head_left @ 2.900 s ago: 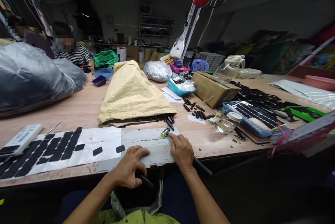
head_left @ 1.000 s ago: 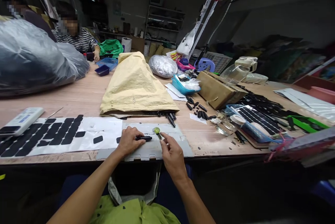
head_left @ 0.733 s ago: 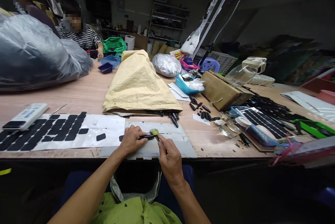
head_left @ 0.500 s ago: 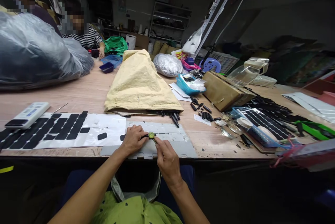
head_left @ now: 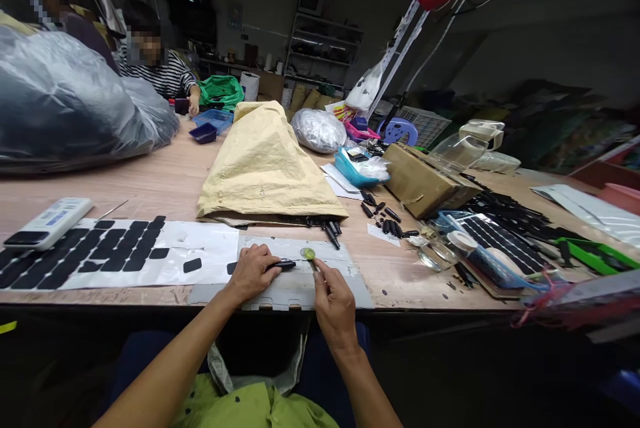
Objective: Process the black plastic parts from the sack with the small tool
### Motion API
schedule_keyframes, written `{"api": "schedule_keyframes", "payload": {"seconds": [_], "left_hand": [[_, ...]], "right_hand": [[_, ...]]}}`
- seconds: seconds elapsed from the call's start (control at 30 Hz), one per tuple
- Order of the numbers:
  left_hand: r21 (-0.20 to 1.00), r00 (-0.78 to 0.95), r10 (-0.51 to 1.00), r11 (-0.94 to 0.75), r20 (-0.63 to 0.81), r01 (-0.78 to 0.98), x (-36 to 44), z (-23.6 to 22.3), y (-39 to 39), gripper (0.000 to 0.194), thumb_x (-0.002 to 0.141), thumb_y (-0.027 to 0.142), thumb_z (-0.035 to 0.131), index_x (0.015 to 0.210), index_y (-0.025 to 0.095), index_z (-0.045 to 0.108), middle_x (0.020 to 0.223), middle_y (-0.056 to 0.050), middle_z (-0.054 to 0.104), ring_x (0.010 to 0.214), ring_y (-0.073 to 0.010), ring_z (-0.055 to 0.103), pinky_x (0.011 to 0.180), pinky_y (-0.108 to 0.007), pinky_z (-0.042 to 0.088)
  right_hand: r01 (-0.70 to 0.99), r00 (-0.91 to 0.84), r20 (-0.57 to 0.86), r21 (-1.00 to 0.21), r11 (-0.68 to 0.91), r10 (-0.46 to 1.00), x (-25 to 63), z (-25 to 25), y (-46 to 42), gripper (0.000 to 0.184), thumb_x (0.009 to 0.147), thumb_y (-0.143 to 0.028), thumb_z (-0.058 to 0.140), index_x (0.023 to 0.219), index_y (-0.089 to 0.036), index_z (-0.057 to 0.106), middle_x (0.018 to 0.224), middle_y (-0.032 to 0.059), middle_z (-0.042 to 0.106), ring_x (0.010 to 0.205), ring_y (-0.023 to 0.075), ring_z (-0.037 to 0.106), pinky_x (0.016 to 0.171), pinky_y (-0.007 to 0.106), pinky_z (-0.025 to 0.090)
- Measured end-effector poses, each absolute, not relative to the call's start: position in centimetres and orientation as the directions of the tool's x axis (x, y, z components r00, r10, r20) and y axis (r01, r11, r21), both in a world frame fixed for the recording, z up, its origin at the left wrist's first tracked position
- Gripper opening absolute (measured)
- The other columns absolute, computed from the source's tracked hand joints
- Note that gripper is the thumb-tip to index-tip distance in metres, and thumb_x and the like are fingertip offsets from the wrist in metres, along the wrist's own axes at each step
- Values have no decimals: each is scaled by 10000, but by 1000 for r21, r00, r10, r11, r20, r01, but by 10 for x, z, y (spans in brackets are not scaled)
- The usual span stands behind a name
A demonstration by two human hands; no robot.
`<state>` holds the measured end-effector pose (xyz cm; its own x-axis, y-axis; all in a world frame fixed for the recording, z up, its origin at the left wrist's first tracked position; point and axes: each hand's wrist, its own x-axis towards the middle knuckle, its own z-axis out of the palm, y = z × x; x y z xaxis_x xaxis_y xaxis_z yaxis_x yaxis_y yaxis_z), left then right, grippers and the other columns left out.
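Left hand: the person's left hand (head_left: 254,273), fingers curled and closed over a slim black tube (head_left: 286,265); the tube's left part is hidden beneath the fingers.
Right hand: the person's right hand (head_left: 334,296), wrapped around the handle of a small hammer-like tool with a round yellow-green head (head_left: 308,253); most of the handle is covered by the fingers.
Black tube: lying over the flat grey board (head_left: 295,291) at the near edge of the surface (head_left: 160,181), its exposed end pointing right.
Tool head: just right of the tube's end; whether it meets the board is hard to tell.
Paper sack: a large tan paper sack (head_left: 265,178) beyond the board, black pieces (head_left: 332,236) poking from its near right corner; its inside is hidden.
White sheet: left of the board, a long white sheet (head_left: 215,235) bears black rounded patches, cut off at the left edge.
Far left: a bulky translucent grey plastic bag (head_left: 75,101), cut off by the frame, partly hides two people.
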<state>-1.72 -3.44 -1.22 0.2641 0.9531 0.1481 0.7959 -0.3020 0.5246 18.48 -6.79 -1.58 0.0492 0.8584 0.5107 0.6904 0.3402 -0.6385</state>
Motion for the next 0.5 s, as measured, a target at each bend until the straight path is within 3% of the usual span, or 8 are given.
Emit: {"api": "schedule_keyframes", "payload": {"seconds": [0.1,0.3,0.5], "left_hand": [[531,259,955,-297,147,793,-17,-11,-35,237,856,351,616,1043,267,734,926,-41,632,924,-216,537,834,-381,364],[519,280,950,-310,138,796,-19,-10,-33,246,855,359,618,1056,275,734,954,-51,631,948,-233,540,863,-407,377],[580,477,862,-479,171,659,-27,0,-67,161,789,339,710,944,325,752,1308,-29,561,1228,-290,442,1060,-467,306]], "right_hand": [[801,88,514,-545,245,853,197,-17,-53,337,945,-267,437,1188,-231,668,1014,62,678,901,174,617,774,280,475],[968,-51,506,-186,167,861,209,-33,-34,338,897,-138,473,1115,-251,706,831,50,619,803,184,509,717,288,377],[978,-28,531,-162,134,847,204,-36,-37,313,915,-168,484,1135,-268,683,852,44,603,806,187,472,711,295,326]]}}
